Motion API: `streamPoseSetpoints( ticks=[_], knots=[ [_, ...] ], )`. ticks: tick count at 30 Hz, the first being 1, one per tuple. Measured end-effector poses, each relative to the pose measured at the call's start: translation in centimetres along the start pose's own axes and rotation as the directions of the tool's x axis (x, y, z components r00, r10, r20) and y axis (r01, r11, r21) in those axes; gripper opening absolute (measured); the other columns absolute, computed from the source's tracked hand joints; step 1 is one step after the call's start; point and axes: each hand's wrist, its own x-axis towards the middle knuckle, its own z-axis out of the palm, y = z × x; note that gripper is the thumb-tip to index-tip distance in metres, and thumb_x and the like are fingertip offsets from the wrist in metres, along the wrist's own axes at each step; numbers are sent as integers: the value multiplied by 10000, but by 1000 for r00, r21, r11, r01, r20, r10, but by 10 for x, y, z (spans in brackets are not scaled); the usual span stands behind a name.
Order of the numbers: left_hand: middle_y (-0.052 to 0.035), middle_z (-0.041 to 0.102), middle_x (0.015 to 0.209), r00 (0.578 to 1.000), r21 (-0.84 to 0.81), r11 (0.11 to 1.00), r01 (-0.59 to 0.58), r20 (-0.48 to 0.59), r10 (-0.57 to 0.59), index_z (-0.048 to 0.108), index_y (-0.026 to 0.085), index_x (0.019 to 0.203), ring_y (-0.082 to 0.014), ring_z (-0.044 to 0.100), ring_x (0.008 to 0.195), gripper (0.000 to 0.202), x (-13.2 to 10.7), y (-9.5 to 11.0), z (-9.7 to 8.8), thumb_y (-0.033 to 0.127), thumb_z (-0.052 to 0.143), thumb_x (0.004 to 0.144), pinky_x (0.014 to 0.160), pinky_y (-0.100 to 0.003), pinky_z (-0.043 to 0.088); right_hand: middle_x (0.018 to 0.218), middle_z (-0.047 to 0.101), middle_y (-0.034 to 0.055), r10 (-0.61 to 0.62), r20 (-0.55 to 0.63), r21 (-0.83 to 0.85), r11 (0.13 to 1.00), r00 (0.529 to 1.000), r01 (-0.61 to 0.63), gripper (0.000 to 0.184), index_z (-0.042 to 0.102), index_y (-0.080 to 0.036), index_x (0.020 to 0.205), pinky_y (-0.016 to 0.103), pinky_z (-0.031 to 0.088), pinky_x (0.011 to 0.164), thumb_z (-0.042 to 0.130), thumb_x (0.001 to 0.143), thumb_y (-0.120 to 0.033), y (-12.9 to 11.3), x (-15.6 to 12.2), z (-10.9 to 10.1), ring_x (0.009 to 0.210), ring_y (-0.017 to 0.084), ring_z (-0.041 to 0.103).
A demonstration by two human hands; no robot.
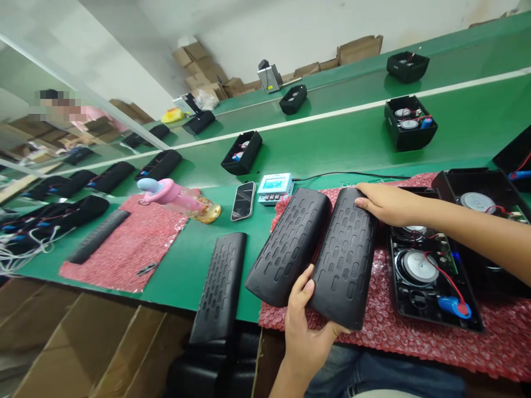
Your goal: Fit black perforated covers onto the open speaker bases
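Two black perforated speaker grilles lie side by side on the pink bubble wrap (373,337) at the near edge of the green table (332,143). The left hand (305,326) grips the near ends, thumb on the left grille (288,246), fingers curled under the right grille (344,257). The right hand (384,202) rests flat, fingers extended, on the right grille's far end. A third grille (219,287) overhangs the table edge to the left. Just right lies one open speaker housing (431,276); three more open housings stand far off on the belt. Near the middle are one phone (243,200) and one small meter (275,188). The row of black units at far left is too blurred to count.
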Motion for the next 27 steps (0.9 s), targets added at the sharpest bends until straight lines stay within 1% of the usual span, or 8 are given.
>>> streamPoseSetpoints(
  ticks=[3,6,9,11,14,18,21,27],
  knots=[
    [-202,406,1383,1000,21,1000,-20,5,20,334,229,1349,-316,460,1248,738,1,0,-1,257,742,735,999,-539,409,1144,575,173,-1,-4,6,1000,1000,1,313,476,-114,1162,413,424,848,355,980,-338,2,1,1,1035,322,550],
    [-195,416,1383,998,68,995,-67,17,66,327,226,1363,-303,446,1262,710,3,1,-2,211,707,763,992,-521,424,1158,567,176,-4,-8,9,1000,1000,4,326,473,-117,1166,409,428,838,357,976,-355,4,2,3,1046,327,543],
    [-196,421,1384,995,86,992,-96,29,94,332,223,1364,-298,440,1271,701,3,1,-3,187,699,767,989,-506,432,1130,578,168,-17,-16,-17,1000,1000,16,319,473,-126,1142,390,434,807,343,976,-365,4,3,4,1019,318,553],
    [-204,418,1383,998,52,996,-66,27,65,338,220,1356,-309,445,1265,695,3,0,-3,228,707,767,996,-526,417,1081,593,156,-15,-26,-51,999,1000,14,299,477,-133,1103,375,435,777,324,978,-358,2,2,4,973,305,567],
    [-211,402,1391,999,-39,999,30,17,-29,355,227,1334,-327,445,1265,662,1,0,-1,301,703,775,997,-551,404,1054,596,154,-1,-42,-80,997,999,-3,284,477,-131,1063,373,433,754,297,983,-336,-3,1,5,942,301,571],
    [-196,400,1394,995,-132,987,94,-8,-96,379,247,1306,-313,444,1271,619,0,2,0,275,701,778,968,-505,448,1085,584,170,7,-49,-80,997,999,-10,305,472,-117,1082,382,434,748,280,986,-334,-5,-1,8,954,313,568],
    [-182,413,1388,995,-129,987,99,-18,-102,390,257,1295,-303,450,1267,607,1,5,0,254,703,775,963,-490,456,1095,583,171,2,-52,-78,997,999,-6,309,468,-112,1105,382,434,757,288,985,-333,-4,-1,7,967,315,566],
    [-183,426,1369,994,-88,990,107,-8,-109,407,246,1267,-314,473,1242,604,1,7,1,328,721,758,958,-507,453,1071,596,157,-5,-44,-85,996,999,2,314,465,-119,1147,362,441,774,294,990,-331,0,3,6,977,293,572]
  ],
)
